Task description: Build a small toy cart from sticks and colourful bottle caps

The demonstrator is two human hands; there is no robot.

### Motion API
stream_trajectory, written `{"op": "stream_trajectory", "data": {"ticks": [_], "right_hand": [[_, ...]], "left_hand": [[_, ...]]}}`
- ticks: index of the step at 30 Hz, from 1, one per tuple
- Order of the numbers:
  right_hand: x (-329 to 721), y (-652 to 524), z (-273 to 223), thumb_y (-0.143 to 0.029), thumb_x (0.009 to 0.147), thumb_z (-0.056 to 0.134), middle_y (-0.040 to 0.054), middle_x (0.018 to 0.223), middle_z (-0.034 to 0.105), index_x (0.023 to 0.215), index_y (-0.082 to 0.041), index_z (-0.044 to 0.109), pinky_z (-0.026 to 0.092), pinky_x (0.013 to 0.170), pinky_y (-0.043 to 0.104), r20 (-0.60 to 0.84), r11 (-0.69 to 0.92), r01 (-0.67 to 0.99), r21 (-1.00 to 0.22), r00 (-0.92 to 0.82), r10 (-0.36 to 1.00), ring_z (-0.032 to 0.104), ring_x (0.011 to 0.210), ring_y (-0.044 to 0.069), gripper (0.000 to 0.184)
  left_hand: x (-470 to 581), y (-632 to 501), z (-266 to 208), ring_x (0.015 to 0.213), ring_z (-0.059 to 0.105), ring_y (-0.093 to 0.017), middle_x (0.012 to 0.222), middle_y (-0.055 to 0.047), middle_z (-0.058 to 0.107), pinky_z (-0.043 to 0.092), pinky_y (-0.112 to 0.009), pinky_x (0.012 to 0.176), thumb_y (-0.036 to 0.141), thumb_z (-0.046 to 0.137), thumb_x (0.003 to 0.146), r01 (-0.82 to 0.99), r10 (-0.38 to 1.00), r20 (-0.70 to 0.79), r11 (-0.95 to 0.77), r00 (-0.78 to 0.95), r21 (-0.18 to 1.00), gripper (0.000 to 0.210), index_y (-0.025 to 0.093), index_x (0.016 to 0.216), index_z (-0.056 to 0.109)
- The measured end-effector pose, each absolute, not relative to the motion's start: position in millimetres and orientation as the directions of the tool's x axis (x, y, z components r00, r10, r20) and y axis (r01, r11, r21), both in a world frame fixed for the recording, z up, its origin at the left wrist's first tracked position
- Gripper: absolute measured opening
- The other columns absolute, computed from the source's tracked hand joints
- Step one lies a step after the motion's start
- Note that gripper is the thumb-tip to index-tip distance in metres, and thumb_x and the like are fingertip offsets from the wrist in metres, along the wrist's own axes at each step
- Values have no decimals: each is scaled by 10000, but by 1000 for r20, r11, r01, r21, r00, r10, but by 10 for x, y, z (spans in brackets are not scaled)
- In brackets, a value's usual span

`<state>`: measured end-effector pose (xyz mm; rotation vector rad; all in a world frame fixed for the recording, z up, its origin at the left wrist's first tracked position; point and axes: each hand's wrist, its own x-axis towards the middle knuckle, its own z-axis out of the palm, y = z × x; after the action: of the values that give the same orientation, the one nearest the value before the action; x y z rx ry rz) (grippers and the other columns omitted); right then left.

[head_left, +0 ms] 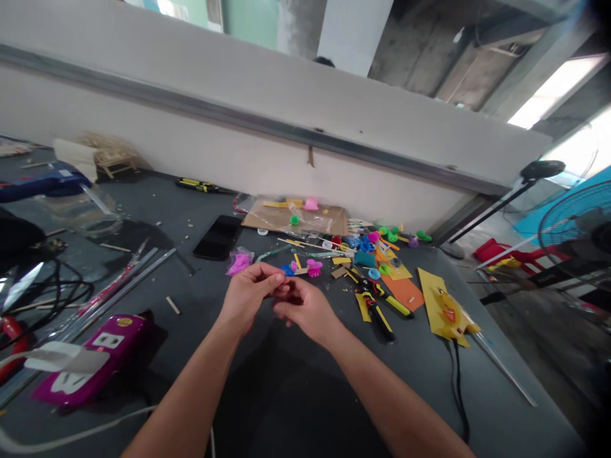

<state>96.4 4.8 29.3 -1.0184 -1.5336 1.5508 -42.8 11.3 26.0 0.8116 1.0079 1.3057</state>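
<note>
My left hand (pixel 249 298) and my right hand (pixel 308 310) meet above the middle of the dark table, fingertips pinched close together. Whatever lies between the fingers is too small or too hidden to name. Just beyond them are a pink piece with rounded lobes (pixel 314 268) and a small bag of magenta material (pixel 240 260). A black phone (pixel 218 237) lies flat, farther back on the left. Off to the right, pliers with black and yellow handles (pixel 375 312) rest beside an orange sheet (pixel 403 292).
At left sit a purple power strip (pixel 102 359) with a white plug, clear rods (pixel 124 280) and a blue glue gun (pixel 48 181). Colourful small parts (pixel 365 245) crowd the back right. A yellow craft piece (pixel 451 312) with a cable lies near the right edge. A low partition (pixel 200 152) borders the back.
</note>
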Motion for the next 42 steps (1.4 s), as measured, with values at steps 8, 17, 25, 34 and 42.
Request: {"op": "stream_trajectory", "data": {"ticks": [8, 17, 25, 34, 42], "right_hand": [[1388, 187, 644, -390, 777, 611, -72, 415, 444, 702, -158, 622, 217, 371, 171, 101, 100, -13, -995, -125, 987, 313, 357, 38, 244], [1509, 278, 465, -273, 700, 668, -20, 561, 596, 724, -177, 639, 362, 482, 202, -245, 76, 549, -832, -488, 838, 552, 520, 111, 103], [1222, 362, -115, -231, 740, 598, -46, 602, 583, 1163, -179, 473, 383, 573, 230, -44, 114, 637, -762, -227, 973, 570, 582, 134, 444], [1203, 389, -255, -161, 727, 520, -68, 612, 546, 1365, -208, 288, 375, 558, 205, -3, 170, 602, -780, -274, 962, 526, 560, 112, 680], [1207, 383, -226, -150, 714, 523, -45, 667, 606, 1355, -230, 329, 392, 588, 213, -15, 172, 634, -754, -278, 961, 572, 614, 132, 674]], "left_hand": [[-666, 221, 265, 444, 530, -106, 509, 34, 556, 419, -214, 475, 409, 587, 726, 154, 926, 26, 35, -376, 987, 245, 176, 648, 580], [-622, 254, -76, 818, 610, -209, 910, -78, 660, 415, -277, 695, 131, 500, 717, 787, 976, 214, -110, -29, 607, 353, 214, 1037, 621], [-276, 207, -275, 484, 526, -136, 714, -2, 616, 404, -233, 519, 143, 435, 766, 412, 993, 114, -99, -12, 906, 639, 230, 1387, 314], [-229, 173, -228, 670, 593, -180, 815, -68, 652, 409, -255, 614, 120, 387, 777, 653, 996, 87, -82, 24, 752, 618, 163, 1389, 313], [-196, 168, -252, 814, 619, -204, 986, -98, 657, 437, -281, 694, 122, 380, 784, 692, 991, 118, -128, 62, 710, 588, 188, 1368, 357]]}}
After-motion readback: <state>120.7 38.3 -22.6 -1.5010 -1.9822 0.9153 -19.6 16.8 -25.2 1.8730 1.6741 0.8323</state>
